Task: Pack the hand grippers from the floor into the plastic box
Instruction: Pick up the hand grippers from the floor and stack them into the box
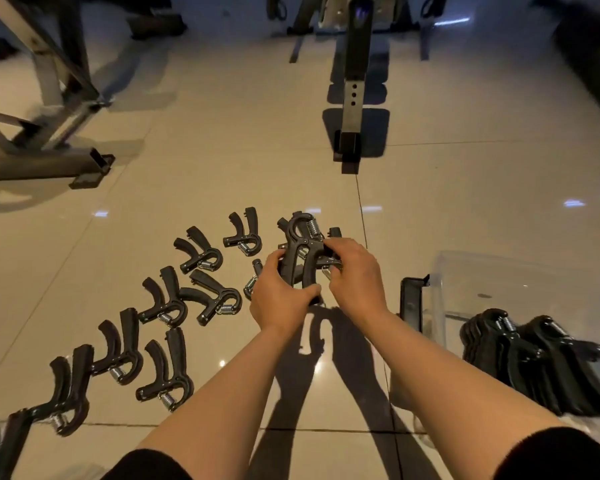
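Several black hand grippers (207, 251) with steel springs lie spread over the tiled floor at centre left. My left hand (279, 296) grips the handles of a black hand gripper (298, 251) held above the floor, spring end pointing away. My right hand (354, 271) holds a second gripper (328, 261) pressed against the first, its fingers curled over it. The clear plastic box (440, 271) stands at the right, with several packed grippers (534, 355) stacked inside.
A black bench leg (349, 143) stands straight ahead. A grey metal frame base (49, 161) lies at the far left. A black lid or bracket (411, 306) leans against the box's left side. Bare tile lies between my forearms.
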`<state>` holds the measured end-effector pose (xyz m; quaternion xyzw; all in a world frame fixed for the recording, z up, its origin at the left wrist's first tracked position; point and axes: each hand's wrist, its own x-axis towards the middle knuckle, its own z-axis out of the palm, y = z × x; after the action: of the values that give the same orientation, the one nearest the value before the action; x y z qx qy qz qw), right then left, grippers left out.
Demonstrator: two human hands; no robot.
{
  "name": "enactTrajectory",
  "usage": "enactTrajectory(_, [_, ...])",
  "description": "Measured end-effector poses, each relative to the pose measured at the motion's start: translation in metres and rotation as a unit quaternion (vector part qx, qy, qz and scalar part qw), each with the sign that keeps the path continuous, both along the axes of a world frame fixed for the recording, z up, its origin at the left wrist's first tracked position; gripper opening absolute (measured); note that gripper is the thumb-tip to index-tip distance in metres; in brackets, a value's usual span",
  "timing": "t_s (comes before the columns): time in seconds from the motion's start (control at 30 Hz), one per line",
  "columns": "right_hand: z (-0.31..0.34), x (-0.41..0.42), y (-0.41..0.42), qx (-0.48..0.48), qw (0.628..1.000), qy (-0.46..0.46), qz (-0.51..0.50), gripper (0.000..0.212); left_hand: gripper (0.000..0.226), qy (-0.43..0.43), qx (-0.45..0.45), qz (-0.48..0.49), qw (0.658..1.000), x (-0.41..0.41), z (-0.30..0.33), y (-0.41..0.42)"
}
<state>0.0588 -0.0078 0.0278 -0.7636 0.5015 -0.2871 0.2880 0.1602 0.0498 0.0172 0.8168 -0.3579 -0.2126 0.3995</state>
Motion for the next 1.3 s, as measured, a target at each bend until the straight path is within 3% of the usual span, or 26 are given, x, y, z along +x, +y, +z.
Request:
enactTrajectory(0.27, [0.058, -0.122, -0.003, -0.103, 0.989, 0.033, -0.097, 0.039, 0.071, 0.034, -0.072, -0.118, 0.99, -0.108, 0.047, -0.007])
enactTrajectory(0.5, [0.061, -0.251, 0.011, -0.029, 0.971, 0.131, -0.196, 0.038, 0.033, 0.151, -0.039, -0.26, 0.953, -0.225, 0.041, -0.01])
enactTrajectory(0.67, [0.038, -0.313, 0.02, 0.043, 0.96, 0.164, -0.223, 0.04, 0.022, 0.19, 0.033, -0.302, 0.933, -0.281, 0.007, -0.017])
enactTrajectory(0.8, [0.019, -0.336, 0.012, 0.059, 0.958, 0.196, -0.201, 0.047, 0.026, 0.182, 0.078, -0.306, 0.931, -0.298, -0.015, -0.028])
enactTrajectory(1.0, [-0.003, -0.38, 0.009, -0.002, 0.918, 0.352, -0.181, 0.062, 0.031, 0.179, 0.147, -0.288, 0.929, -0.313, -0.027, -0.057])
enactTrajectory(1.3, [-0.032, -0.409, 0.016, 0.064, 0.944, 0.293, -0.134, 0.066, 0.049, 0.176, 0.201, -0.29, 0.919, -0.348, -0.054, -0.069])
